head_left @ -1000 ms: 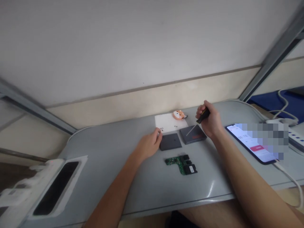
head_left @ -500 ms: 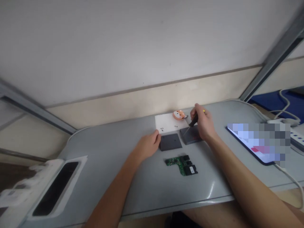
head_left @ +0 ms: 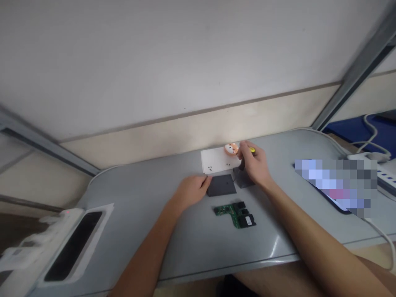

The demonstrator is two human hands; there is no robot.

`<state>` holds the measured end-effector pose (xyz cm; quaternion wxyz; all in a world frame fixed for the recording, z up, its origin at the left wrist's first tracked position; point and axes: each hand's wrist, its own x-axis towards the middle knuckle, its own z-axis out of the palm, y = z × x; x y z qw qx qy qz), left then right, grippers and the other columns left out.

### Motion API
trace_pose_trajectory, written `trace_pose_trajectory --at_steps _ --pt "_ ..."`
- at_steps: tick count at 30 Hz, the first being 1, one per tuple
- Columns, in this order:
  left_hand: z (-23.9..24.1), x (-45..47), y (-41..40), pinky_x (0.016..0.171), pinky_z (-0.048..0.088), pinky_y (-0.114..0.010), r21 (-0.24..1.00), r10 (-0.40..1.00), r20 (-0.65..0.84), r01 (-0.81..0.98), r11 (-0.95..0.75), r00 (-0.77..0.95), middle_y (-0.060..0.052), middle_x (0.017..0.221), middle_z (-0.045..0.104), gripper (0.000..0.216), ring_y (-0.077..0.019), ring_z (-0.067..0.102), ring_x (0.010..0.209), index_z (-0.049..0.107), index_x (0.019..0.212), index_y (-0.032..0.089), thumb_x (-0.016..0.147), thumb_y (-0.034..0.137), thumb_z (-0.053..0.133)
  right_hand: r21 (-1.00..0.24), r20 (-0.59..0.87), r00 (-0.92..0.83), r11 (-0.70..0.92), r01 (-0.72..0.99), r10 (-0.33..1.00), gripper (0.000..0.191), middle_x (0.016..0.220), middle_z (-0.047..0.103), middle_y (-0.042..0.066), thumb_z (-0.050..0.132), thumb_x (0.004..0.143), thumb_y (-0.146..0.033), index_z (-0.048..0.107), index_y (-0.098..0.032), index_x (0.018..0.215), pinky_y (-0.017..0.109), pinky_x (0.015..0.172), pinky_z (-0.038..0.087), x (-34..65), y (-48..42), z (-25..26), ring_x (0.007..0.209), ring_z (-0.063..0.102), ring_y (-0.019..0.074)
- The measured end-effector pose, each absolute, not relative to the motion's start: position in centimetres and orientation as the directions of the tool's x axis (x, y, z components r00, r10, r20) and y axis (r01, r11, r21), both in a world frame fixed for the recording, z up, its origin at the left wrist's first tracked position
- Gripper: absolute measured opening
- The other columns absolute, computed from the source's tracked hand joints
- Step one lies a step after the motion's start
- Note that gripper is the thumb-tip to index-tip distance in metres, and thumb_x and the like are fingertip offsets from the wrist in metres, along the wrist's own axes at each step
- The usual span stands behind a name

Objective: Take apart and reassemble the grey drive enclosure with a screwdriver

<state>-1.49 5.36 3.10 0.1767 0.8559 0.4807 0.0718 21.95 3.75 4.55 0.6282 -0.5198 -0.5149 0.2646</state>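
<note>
My right hand (head_left: 254, 164) is closed round a screwdriver with a dark handle and yellow end (head_left: 252, 150). Its shaft is mostly hidden; the tip seems to be near the gap between two dark grey case parts. Partly under that hand lies the right case part (head_left: 243, 178), a shallow box shape. My left hand (head_left: 193, 189) pinches the left edge of the flat dark grey cover (head_left: 221, 185), which lies on the table. Closer to me is a green circuit board (head_left: 234, 213) with black connectors. Several tiny dark screws (head_left: 210, 168) rest on a white paper (head_left: 216, 159).
An orange and white animal-face trinket (head_left: 230, 149) sits on the paper. At right, a tablet (head_left: 321, 185) with a blurred screen has a white cable (head_left: 382, 233). A black phone-like slab (head_left: 74, 245) lies at left beside white power strips (head_left: 27, 251). Metal posts (head_left: 355, 78) flank the table.
My right hand has moved left with the screwdriver, from over the right case part towards the cover's right edge. My left hand has stayed at the cover's left edge.
</note>
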Motion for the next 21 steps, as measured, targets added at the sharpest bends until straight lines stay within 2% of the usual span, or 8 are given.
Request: trace_pose_trajectory --at_steps 8,14,21 --pt "3.27 -0.95 5.22 0.059 0.035 -0.031 0.319 0.858 -0.051 0.822 -0.472 0.512 -0.005 0.06 0.063 0.057 -0.0171 0.051 0.052 0.06 0.062 0.02 0.108 0.042 0.035 -0.918 0.383 0.249 0.336 0.21 0.89 0.047 0.065 0.049 -0.001 0.052 0.101 -0.056 0.052 -0.022 0.068 0.031 0.061 0.035 21.3 3.56 4.36 0.06 0.041 0.0142" --pt "3.4 -1.07 5.2 0.055 0.034 -0.03 0.384 0.861 -0.047 0.804 -0.453 0.507 -0.002 0.053 0.057 0.056 -0.0149 0.046 0.047 0.056 0.058 0.02 0.106 0.042 0.037 -0.928 0.365 0.261 0.325 0.184 0.894 0.048 0.065 0.047 -0.002 0.052 0.101 -0.055 0.051 -0.022 0.067 0.031 0.061 0.034 21.38 3.62 4.45 0.06 0.04 0.0138" --pt "3.12 -1.02 5.11 0.057 0.032 -0.031 0.344 0.879 -0.062 0.837 -0.426 0.473 -0.004 0.061 0.063 0.056 -0.0165 0.05 0.052 0.058 0.062 0.02 0.107 0.043 0.034 -0.928 0.363 0.262 0.32 0.192 0.894 0.046 0.064 0.046 -0.002 0.053 0.101 -0.052 0.051 -0.022 0.067 0.031 0.061 0.033 21.41 3.64 4.33 0.059 0.039 0.0135"
